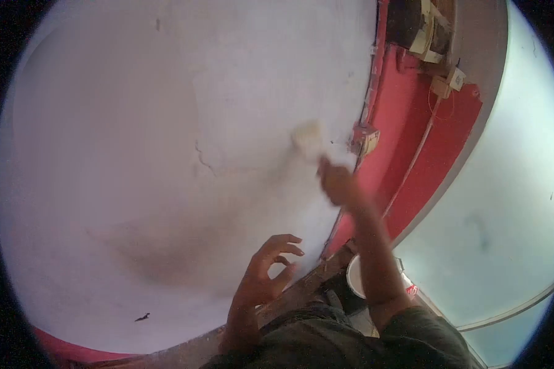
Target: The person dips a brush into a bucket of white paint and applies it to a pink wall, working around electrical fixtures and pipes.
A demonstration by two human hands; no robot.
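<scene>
My right hand (337,183) is closed around the handle of a wide paintbrush (308,136). Its pale bristles are smeared by motion and lie at or very near the white wall (252,111); exact contact is hard to make out. Lower down, my left hand (269,269) is held in front of the same wall with curved, parted fingers and nothing in them. A thin crack (204,158) runs through the wall left of the brush. Partly hidden by my right forearm is a white bucket (354,277), whose contents I cannot make out.
A red wall section (400,129) adjoins the white wall on the right, with a switch box (368,141) at the border. Another electrical box (440,86) with a cable sits higher up. Pale green wall (505,203) spans the far right. A dark chip (142,317) marks the lower white wall.
</scene>
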